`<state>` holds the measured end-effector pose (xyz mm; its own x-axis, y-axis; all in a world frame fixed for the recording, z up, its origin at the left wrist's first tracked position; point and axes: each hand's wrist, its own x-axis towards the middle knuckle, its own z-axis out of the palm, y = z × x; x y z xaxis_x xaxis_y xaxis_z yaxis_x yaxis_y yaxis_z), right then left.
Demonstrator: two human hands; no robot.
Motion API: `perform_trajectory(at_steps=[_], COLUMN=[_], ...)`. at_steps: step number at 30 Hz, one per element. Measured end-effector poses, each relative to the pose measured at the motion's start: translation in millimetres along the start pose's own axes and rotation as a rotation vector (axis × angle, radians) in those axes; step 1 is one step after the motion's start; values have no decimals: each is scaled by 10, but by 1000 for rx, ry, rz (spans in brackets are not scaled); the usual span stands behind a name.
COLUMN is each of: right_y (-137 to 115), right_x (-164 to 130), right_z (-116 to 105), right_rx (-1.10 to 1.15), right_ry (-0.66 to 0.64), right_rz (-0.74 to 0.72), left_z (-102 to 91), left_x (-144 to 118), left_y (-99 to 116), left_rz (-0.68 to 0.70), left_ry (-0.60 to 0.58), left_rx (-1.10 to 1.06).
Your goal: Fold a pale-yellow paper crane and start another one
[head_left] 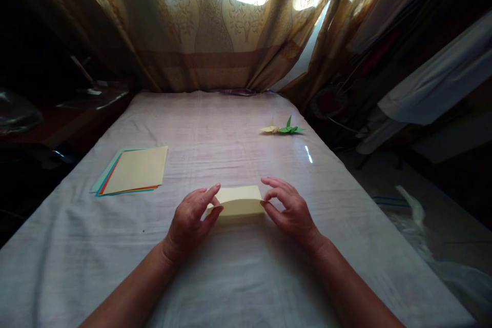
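Head view: folded pale yellow paper lies near front centre of tabletop, which is covered with whitish cloth. Left hand pinches paper's left end, fingers closed on it. Right hand pinches right end likewise. Stack of coloured sheets well apart at left. Yellow paper crane and green paper crane touching, far right. Curtain behind.
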<state>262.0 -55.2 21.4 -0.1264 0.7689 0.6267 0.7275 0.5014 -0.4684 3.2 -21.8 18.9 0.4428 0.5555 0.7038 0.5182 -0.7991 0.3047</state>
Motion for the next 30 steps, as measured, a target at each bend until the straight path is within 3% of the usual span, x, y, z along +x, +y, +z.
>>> perform_trajectory(at_steps=[3, 5, 8, 12, 15, 20, 24, 30], right_y=[-102, -115, -76, -47, -42, 70, 127, -142], right_x=[67, 48, -70, -237, -285, -287, -279, -309], right_z=[-88, -94, -44, 23, 43, 46, 47, 119], right_rx=[19, -5, -50, -78, -83, -123, -211, -309], right_ry=[79, 47, -60, -208, -265, -302, -324, -296], right_rz=[-84, -136, -220, -246, -217, -153, -66, -27], left_z=[-70, -98, -126, -151, -139, -100, -100, -104], left_x=[27, 5, -76, -154, -122, -19, -20, -140], left_y=[17, -13, -69, -72, -74, -208, -269, -156], left_rz=[54, 84, 87, -9, -71, -100, -42, 48], left_ry=[48, -2, -203, -536, -673, -764, -766, -748], left_rx=[-28, -47, -70, -102, -132, -127, -99, 30])
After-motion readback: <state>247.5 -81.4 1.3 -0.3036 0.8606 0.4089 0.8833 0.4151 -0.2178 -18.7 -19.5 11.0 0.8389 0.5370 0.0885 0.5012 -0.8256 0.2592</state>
